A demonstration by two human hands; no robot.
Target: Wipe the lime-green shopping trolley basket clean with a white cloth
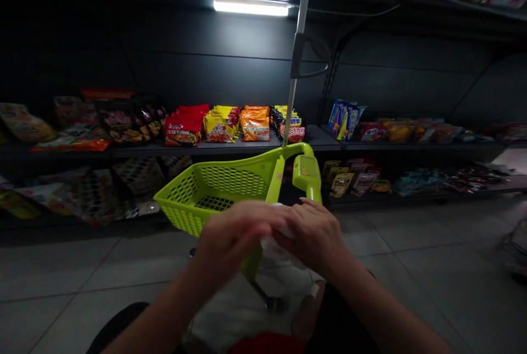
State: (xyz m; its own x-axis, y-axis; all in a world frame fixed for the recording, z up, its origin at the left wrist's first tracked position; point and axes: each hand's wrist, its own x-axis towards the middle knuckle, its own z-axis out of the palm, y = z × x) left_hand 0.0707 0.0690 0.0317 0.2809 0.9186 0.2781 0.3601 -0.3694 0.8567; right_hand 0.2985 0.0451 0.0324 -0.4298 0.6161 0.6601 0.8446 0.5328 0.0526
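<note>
Fingers of the left hand (236, 241) and right hand (313, 233) curl closed, holding a crumpled white sheet (274, 247) between them; just beyond the fingers sits a lime-green plastic mesh shopping basket (185, 211); colourful snack packets (255, 123) line a dark metal shelf (206, 150) farther off.

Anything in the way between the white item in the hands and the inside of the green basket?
Nothing separate does. The white item, between the left hand and right hand, is beside the lime-green plastic basket; only the basket's own rim, partly hidden by the hands, lies between.
</note>
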